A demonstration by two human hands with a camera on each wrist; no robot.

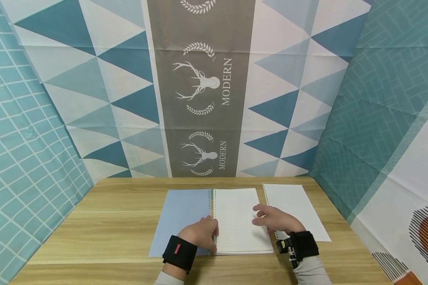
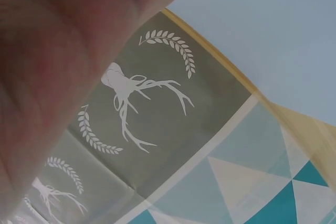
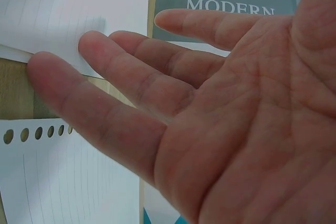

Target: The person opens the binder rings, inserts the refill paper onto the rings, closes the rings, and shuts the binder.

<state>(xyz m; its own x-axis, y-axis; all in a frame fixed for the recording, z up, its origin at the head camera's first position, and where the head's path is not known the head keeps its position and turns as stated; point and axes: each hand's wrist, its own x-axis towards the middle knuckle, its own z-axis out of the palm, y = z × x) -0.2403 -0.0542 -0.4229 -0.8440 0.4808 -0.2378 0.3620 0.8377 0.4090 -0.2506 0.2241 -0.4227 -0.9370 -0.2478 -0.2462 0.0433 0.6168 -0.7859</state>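
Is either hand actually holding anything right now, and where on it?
The left hand grips the notebook at its bottom spine edge. The right hand is open, holding nothing.

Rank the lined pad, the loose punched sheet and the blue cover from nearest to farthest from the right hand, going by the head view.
From the right hand:
1. Lined pad: under the fingers, on the hand's left.
2. Loose punched sheet: just to the hand's right; nearly as close as the pad, so hard to separate.
3. Blue cover: far left, beyond the pad, by the left hand.

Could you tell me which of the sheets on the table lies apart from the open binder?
The loose white sheet at the right, with punched holes along its left edge; the lined stack and blue cover sit joined at the rings.
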